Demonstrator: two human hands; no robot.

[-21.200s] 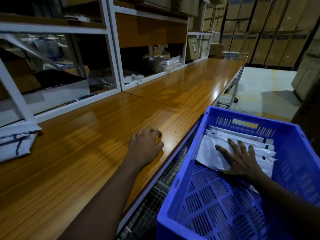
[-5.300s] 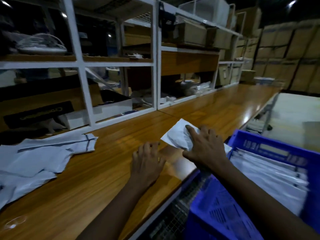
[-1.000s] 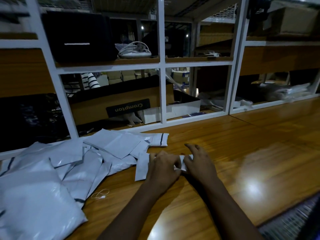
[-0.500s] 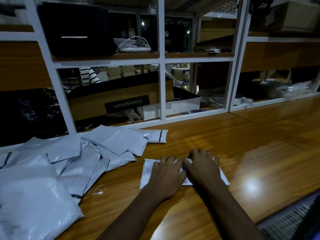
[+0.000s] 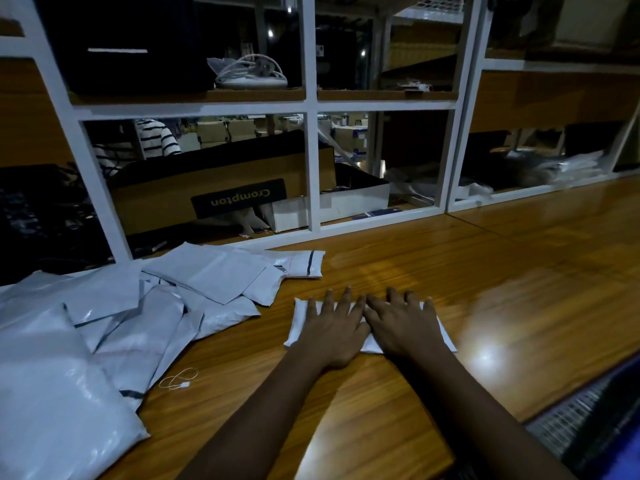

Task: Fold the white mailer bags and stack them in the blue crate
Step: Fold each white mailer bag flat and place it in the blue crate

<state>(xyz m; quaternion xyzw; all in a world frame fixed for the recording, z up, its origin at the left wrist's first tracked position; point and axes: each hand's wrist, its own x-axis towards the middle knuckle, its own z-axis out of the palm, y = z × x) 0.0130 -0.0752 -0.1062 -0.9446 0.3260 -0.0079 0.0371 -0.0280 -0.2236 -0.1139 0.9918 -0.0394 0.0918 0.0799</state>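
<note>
1. The left grip (image 5: 330, 332) is lying palm down with its fingers straight and spread. It is pressing on a folded white mailer bag (image 5: 298, 323) and curling round nothing.
2. The right grip (image 5: 403, 327) is lying just beside it, equally flat and open, pressing the right half of the same bag. The two index fingers are touching.
3. The bag is lying flat on the wooden desk (image 5: 519, 289), its left and right ends showing past the hands.
4. To the left, a loose pile of white mailer bags (image 5: 156, 306) is spreading over the desk, near the pressed bag but apart from it.
5. A larger white plastic bag (image 5: 45, 393) is overlapping the pile's near left side.
6. A thin white string loop (image 5: 178, 378) is lying on the desk at the pile's near edge.
7. Behind the desk, a white shelf frame (image 5: 311, 168) is holding a cardboard box (image 5: 166, 199) with an upside-down "Crompton" label, and a white cable coil (image 5: 249, 76) is sitting one shelf higher.
8. Wire mesh (image 5: 568, 420) and a sliver of blue are showing at the lower right, too dark to make out.
</note>
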